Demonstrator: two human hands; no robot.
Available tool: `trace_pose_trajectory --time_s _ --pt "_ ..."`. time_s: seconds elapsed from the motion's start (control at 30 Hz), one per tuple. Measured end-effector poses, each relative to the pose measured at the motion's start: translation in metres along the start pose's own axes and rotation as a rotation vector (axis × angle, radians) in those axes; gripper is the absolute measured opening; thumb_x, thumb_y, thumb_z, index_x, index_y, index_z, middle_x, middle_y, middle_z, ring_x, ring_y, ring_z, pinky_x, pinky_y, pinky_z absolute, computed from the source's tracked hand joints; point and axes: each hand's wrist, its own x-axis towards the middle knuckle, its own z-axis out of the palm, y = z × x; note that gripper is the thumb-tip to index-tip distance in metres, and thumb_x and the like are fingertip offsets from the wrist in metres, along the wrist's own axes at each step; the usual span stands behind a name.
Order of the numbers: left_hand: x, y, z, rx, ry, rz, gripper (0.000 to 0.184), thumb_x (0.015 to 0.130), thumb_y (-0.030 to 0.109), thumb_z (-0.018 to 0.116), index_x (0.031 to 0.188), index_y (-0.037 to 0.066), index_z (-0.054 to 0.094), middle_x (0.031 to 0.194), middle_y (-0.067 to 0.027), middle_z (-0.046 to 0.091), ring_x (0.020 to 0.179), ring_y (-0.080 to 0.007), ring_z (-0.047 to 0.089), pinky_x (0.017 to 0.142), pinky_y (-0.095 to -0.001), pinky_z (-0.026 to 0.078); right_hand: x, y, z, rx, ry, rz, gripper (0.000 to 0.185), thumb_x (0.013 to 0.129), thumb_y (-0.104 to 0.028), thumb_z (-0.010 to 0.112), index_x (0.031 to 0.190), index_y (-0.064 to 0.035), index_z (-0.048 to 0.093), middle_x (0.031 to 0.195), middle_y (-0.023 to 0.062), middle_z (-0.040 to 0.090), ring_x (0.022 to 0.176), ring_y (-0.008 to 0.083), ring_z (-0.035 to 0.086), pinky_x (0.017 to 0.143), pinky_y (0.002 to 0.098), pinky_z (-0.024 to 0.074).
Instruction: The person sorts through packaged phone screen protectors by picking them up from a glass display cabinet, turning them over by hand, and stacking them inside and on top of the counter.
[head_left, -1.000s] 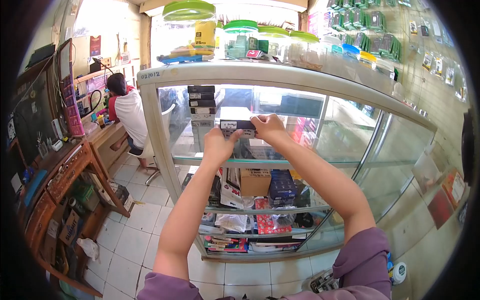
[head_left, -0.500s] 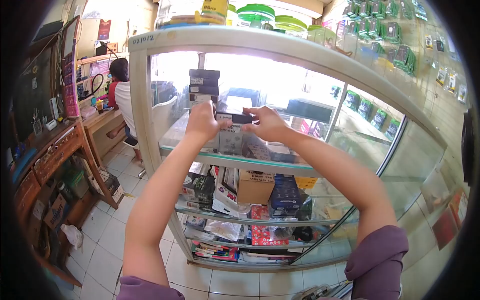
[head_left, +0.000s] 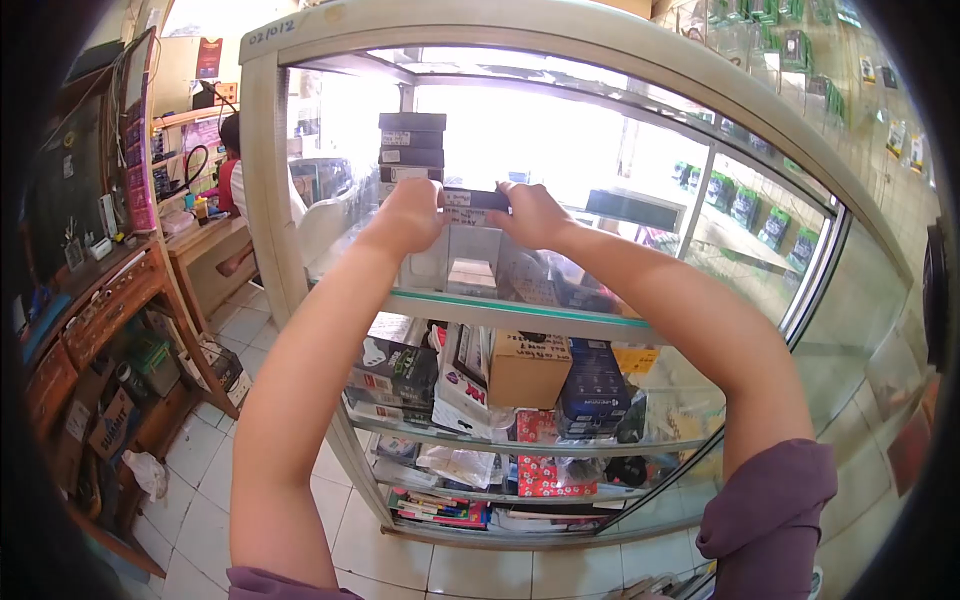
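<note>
Inside the glass display cabinet, my left hand and my right hand grip opposite ends of a flat dark box with a white label. Just under it shows a light box face with handwriting; whether it moves with the dark one I cannot tell. Most of my left fingers are hidden behind the hand; my right thumb presses the front of the box. Left of it rises a stack of dark boxes. A small pale box lies lower on the same shelf.
The glass shelf edge runs below my forearms. Lower shelves hold a brown carton, blue boxes and red flowered packs. At left stand a wooden workbench and a seated person. Packaged accessories hang at right.
My view has come closer and tilted lower into the cabinet. Both hands have moved deeper in with the dark box, away from the shelf's front edge.
</note>
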Motion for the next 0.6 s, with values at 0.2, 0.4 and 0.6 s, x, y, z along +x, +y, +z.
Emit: trace_pose_trajectory --time_s 0.2,0.4,0.6 --pt "-0.007 0.012 -0.008 0.138 -0.056 -0.03 0.021 0.086 0.012 0.063 0.102 -0.001 0.068 0.103 -0.0223 0.068 0.102 -0.0362 0.065 0.089 -0.0426 0.051 0.002 0.002 0.005 0.01 0.078 0.037 0.05 0.088 -0.031 0.071 0.112 0.012 0.06 0.088 0.0243 0.069 0.083 0.0326 0.07 0.076 0.0408 0.0532" --pt "-0.011 0.01 -0.015 0.173 -0.197 -0.085 0.019 0.086 0.01 0.06 0.1 0.0 0.07 0.104 -0.0222 0.068 0.102 -0.0367 0.064 0.089 -0.0415 0.052 0.001 -0.02 -0.017 0.098 -0.137 0.351 0.054 0.085 -0.044 0.074 0.085 0.0094 0.065 0.084 0.0207 0.07 0.077 0.03 0.071 0.07 0.0379 0.0545" --pt "-0.037 0.019 -0.043 -0.057 -0.35 -0.089 0.034 0.084 0.001 0.052 0.113 0.002 0.069 0.112 -0.022 0.068 0.104 -0.0347 0.065 0.093 -0.0368 0.051 0.019 -0.025 0.001 -0.156 -0.099 0.246 0.064 0.082 -0.047 0.075 0.093 0.0156 0.065 0.085 0.0235 0.07 0.081 0.0307 0.071 0.069 0.0359 0.0563"
